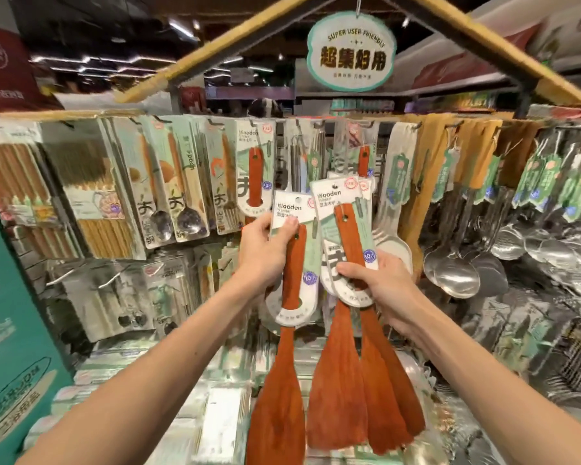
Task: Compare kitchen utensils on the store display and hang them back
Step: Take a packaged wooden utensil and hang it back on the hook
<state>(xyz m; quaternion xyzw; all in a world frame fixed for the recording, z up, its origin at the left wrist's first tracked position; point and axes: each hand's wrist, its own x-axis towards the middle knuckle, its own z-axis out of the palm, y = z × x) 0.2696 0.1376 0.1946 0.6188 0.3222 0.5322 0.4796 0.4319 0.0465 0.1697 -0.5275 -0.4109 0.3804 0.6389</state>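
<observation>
My left hand (264, 255) grips one reddish wooden spatula (279, 391) by its handle and its white "Wooden" card, the blade hanging down. My right hand (379, 285) holds a bunch of two or three similar wooden spatulas (344, 391) by their cards, blades fanned out below. Both are held side by side in front of the display. Two more carded wooden spatulas hang on hooks behind, one (256, 172) at centre left, the other (363, 162) at centre right.
The hook rail (215, 117) carries packs of chopsticks (91, 203) and spoons (163, 196) to the left, steel ladles (457, 273) and skimmers to the right. A teal box (10, 330) stands at the left. A round sign (351, 52) hangs overhead.
</observation>
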